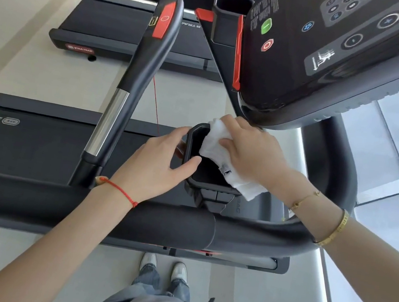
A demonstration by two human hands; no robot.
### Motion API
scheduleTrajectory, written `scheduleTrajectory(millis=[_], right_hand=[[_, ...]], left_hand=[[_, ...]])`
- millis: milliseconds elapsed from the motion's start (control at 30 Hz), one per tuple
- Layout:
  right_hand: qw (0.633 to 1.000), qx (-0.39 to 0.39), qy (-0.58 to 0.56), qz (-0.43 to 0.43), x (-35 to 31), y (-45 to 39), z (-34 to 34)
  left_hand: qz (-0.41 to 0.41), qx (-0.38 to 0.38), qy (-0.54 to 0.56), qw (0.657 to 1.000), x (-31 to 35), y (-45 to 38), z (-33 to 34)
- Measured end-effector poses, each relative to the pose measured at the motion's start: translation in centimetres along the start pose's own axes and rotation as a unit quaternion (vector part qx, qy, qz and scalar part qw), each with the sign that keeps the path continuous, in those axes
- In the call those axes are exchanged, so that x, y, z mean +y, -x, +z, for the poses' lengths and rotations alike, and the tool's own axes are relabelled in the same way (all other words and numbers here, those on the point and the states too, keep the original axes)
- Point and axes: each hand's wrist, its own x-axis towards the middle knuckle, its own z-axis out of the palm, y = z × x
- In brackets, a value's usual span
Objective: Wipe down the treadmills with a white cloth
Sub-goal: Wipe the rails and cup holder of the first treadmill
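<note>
Your left hand (157, 162) grips the cup holder (194, 150) at frame centre; your right hand (250, 153), clutching the white cloth (216, 144), should sweep deep inside.

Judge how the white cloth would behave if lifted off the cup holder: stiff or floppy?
Probably floppy: the white cloth drapes over the cup holder rim, and its free end sags. It looks light, since the right hand bunches it easily. Likely grippy rather than slippery, given its towel-like texture.

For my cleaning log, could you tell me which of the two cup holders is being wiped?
The nearer cup holder, with the white cloth pressed in; the farther cup holder sits untouched.
</note>
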Motion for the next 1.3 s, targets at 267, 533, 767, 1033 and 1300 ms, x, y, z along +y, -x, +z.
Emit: scheduleTrajectory(millis=[267, 533, 767, 1033, 1300], right_hand=[[0.993, 0.002, 0.071, -0.094, -0.6, -1.9, 0.2], [0.999, -0.005, -0.005, -0.039, 0.3, 0.1, 0.2], [0.980, -0.041, -0.167, 0.095, -0.5, 4.7, -0.1], [0.947, -0.088, -0.266, 0.157, 0.4, 2.1, -0.8], [0.940, -0.096, -0.276, 0.176, 0.0, 4.7, -0.9]], left_hand=[[-0.006, -0.001, 0.000, 1.000, 0.1, 0.0, -0.1], [-0.006, -0.002, 0.003, 1.000, 0.0, 0.1, -0.1], [-0.003, 0.001, -0.009, 1.000, -0.2, -0.1, 0.0], [0.009, -0.001, -0.021, 1.000, 0.0, -0.1, 0.0], [0.014, 0.006, -0.018, 1.000, 0.2, -0.1, 0.0]])
